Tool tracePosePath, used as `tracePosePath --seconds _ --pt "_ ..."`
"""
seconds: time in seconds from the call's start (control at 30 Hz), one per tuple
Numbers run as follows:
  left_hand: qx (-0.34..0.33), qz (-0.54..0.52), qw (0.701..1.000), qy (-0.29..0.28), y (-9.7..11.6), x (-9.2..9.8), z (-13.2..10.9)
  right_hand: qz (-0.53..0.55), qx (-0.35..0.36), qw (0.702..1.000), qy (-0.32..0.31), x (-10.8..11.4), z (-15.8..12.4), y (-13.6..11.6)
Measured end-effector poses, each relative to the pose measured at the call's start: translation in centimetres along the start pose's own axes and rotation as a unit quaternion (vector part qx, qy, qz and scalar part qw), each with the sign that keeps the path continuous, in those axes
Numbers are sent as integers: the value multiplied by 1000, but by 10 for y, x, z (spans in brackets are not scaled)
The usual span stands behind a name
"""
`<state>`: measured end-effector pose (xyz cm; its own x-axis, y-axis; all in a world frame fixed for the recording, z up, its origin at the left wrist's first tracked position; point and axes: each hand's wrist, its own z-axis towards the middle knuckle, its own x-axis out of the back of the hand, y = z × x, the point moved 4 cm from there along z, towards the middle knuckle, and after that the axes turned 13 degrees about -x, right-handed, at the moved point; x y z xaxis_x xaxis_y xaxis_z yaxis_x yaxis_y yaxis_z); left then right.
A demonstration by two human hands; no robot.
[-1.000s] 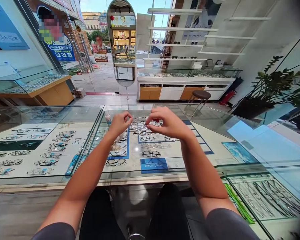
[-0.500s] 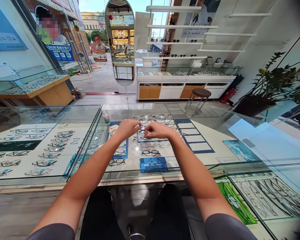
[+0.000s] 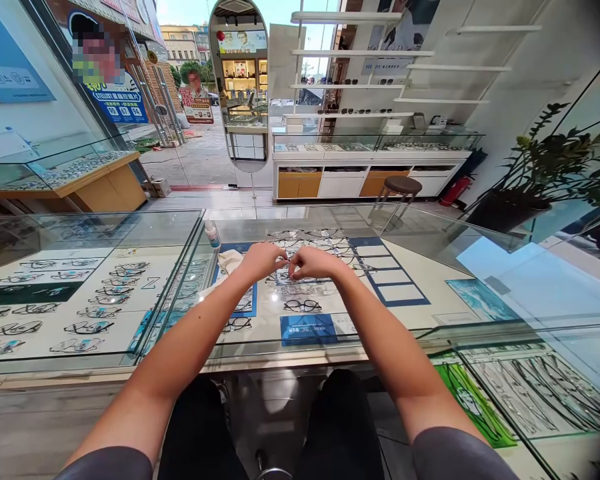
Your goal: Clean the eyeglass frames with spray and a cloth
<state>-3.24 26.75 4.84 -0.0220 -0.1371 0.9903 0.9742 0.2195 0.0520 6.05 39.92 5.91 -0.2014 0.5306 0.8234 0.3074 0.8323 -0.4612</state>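
Above the glass display counter (image 3: 260,353), my left hand (image 3: 264,261) is closed, thumb and fingers pinched together. My right hand (image 3: 312,262) faces it with curled fingers, and the fingertips of the two hands are almost touching. Something thin and dark seems to lie between them, but it blends with the rows of eyeglasses behind, so I cannot make out its kind. Nearer to me, a pair of black-rimmed eyeglasses (image 3: 301,305) rests behind a blue card (image 3: 309,329). A pale cloth (image 3: 229,261) lies left of my left hand, with a small white bottle (image 3: 211,235) farther back.
More eyeglasses fill the left display case (image 3: 75,287). A blue-and-white tray (image 3: 400,273) lies to the right inside the counter. Cords hang in the case at lower right (image 3: 555,393). Beyond the counter stand an oval mirror (image 3: 243,87), a stool (image 3: 403,186) and a potted plant (image 3: 510,200).
My left hand has shifted slightly right, bringing its fingertips closer to my right hand. The right hand has barely moved.
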Motion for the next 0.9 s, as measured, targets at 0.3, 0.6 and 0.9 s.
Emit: tracePosePath --seconds 0.3,0.6,0.9 --pt "-12 -19 999 27 -1 -3 1 94 33 995 20 12 -4 3" --pt "-45 -54 984 162 0 7 -6 402 78 856 315 52 -10 20" --pt "52 -129 884 446 -18 39 -30 378 80 858 339 40 -1 20"
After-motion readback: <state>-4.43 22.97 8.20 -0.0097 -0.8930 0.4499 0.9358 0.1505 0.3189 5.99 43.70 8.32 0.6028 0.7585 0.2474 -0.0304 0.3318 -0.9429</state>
